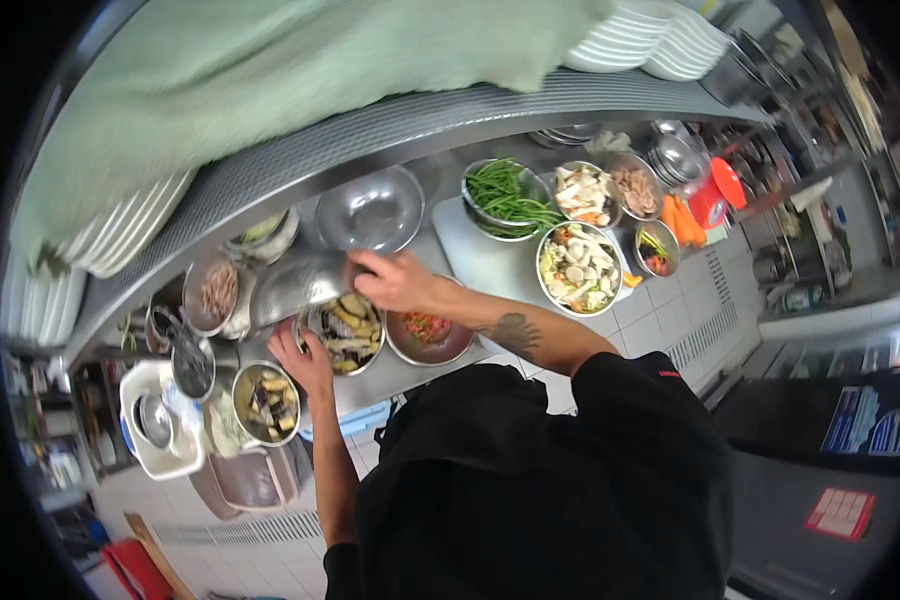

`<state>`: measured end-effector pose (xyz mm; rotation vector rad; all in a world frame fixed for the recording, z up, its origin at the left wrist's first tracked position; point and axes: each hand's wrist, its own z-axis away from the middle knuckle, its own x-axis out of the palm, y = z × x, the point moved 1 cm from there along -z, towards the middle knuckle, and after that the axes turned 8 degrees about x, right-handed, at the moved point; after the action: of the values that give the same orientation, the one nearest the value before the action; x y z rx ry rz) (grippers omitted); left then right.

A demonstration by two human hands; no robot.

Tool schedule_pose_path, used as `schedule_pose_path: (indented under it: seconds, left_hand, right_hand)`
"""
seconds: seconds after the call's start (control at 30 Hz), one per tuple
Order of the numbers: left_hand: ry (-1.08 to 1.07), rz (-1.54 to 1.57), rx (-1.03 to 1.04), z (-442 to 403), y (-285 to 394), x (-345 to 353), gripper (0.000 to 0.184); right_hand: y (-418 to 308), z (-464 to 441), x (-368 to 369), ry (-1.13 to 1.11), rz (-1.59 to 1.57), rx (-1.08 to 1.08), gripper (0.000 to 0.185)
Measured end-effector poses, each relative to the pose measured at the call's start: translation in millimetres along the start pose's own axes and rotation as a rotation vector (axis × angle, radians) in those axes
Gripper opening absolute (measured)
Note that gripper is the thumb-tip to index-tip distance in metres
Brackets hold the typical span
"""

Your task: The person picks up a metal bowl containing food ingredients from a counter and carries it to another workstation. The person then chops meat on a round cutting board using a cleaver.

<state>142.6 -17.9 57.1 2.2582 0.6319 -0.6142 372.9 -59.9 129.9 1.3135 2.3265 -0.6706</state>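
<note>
A shiny metal bowl (305,288) is tipped on its side, and my right hand (395,282) is closed on its right end. Beneath and beside it is a metal bowl of eggplant pieces (348,340). My left hand (305,358) has its fingers curled at that bowl's left rim, close to the tipped bowl's lower edge; which of the two rims they grip is unclear. To the right, partly under my right forearm, stands a bowl with chopped red and green food (428,335). Another bowl of eggplant chunks (268,403) is left of my left hand.
A wide metal bowl (370,210) stands behind my hands. Bowls of green beans (505,190), mushrooms (582,190) and mixed vegetables (578,268) are at the right, near a white cutting board (460,235). A metal shelf (400,125) with stacked plates (625,38) overhangs the counter.
</note>
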Motion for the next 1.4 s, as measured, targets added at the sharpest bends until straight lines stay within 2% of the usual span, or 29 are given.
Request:
schedule_pose_path:
  seconds: [0.1,0.17,0.2,0.27,0.33,0.37,0.43,0.47,0.53,0.57,0.6,0.67,0.7,0.73,0.77,0.83,0.9,0.97,1.03,1.1,1.2,1.27,1.33,1.4]
  left_hand:
    - [-0.055,-0.018,0.117,-22.6,8.1,16.2,0.031]
    - [-0.278,-0.148,0.249,-34.9,12.6,26.0,0.031]
    - [-0.285,-0.152,0.264,-36.6,13.0,26.7,0.031]
    - [-0.523,-0.211,0.147,-41.6,21.3,30.0,0.030]
    - [-0.567,-0.217,0.136,-41.9,23.1,29.4,0.028]
    - [-0.555,-0.160,0.179,-40.4,19.6,31.1,0.026]
    - [-0.548,-0.065,0.209,-38.3,13.9,28.2,0.023]
    - [-0.545,-0.033,0.196,-40.4,15.2,27.5,0.021]
    - [-0.574,0.002,0.189,-42.5,8.7,26.7,0.019]
    - [-0.567,0.002,0.183,-41.0,3.0,27.1,0.020]
    - [-0.556,-0.034,0.156,-41.7,1.7,21.4,0.020]
    - [-0.500,0.100,0.092,-49.0,5.1,17.1,0.021]
    - [-0.502,0.097,0.094,-50.9,4.2,10.3,0.021]
    - [-0.423,0.118,0.065,-52.2,1.9,3.2,0.020]
    - [-0.346,0.143,0.033,-52.8,2.3,-5.0,0.020]
    - [-0.249,0.179,-0.081,-46.4,2.1,-30.3,0.019]
    - [-0.153,0.203,-0.175,-26.8,0.0,-53.3,0.019]
    - [-0.191,0.221,-0.366,-3.2,6.4,-76.4,0.019]
    - [-0.238,0.231,-0.450,24.9,4.0,-91.1,0.020]
    - [-0.260,0.254,-0.472,43.7,-2.2,-90.7,0.020]
    - [-0.302,0.365,-0.442,45.4,7.2,-81.8,0.019]
    - [-0.395,0.454,-0.400,30.1,24.3,-67.5,0.018]
    - [-0.431,0.441,-0.178,14.3,29.7,-53.8,0.017]
    - [-0.464,0.471,-0.100,-9.4,54.1,-53.1,0.017]
  right_hand:
    - [-0.4,1.6,-0.4,0.085,-0.024,0.023,0.010]
    - [-1.4,2.3,-3.7,0.073,-0.018,0.059,0.011]
    - [-4.4,4.6,-2.8,0.048,-0.027,0.098,0.012]
    - [-1.7,3.0,-2.0,0.117,-0.044,0.112,0.012]
    - [3.8,5.7,-1.8,0.079,0.005,0.256,0.011]
    - [8.2,8.8,-2.7,-0.017,-0.014,0.371,0.005]
    - [24.1,10.7,4.0,0.229,0.007,0.459,0.005]
    - [35.3,12.1,2.4,0.269,0.015,0.455,0.005]
    - [62.2,14.0,11.4,0.276,-0.010,0.680,0.008]
    - [69.1,6.6,10.7,0.255,-0.183,0.989,0.010]
    - [101.5,23.7,35.7,0.277,-0.064,1.025,0.014]
    - [111.5,22.3,29.4,0.162,-0.270,1.351,0.017]
    - [111.1,23.0,25.0,0.164,-0.274,1.353,0.017]
    - [111.8,26.3,21.1,0.095,-0.439,1.455,0.018]
    - [109.6,29.4,13.6,0.022,-0.603,1.553,0.019]
    - [88.9,46.4,-16.6,0.097,-0.574,1.506,0.025]
    - [60.3,82.5,-63.8,0.054,-0.553,1.467,0.027]
    - [26.1,132.7,-116.3,0.067,-0.482,1.638,0.035]
    - [-6.0,180.5,-164.8,0.153,-0.355,1.912,0.038]
    - [-32.1,202.7,-197.3,0.373,-0.216,2.054,0.037]
    - [-19.4,235.6,-208.7,0.700,-0.196,2.056,0.037]
    - [1.7,251.1,-202.4,0.890,-0.395,1.862,0.032]
    - [25.6,274.7,-203.2,0.826,-0.318,1.869,0.030]
    - [27.5,269.4,-210.7,0.827,-0.324,1.899,0.028]
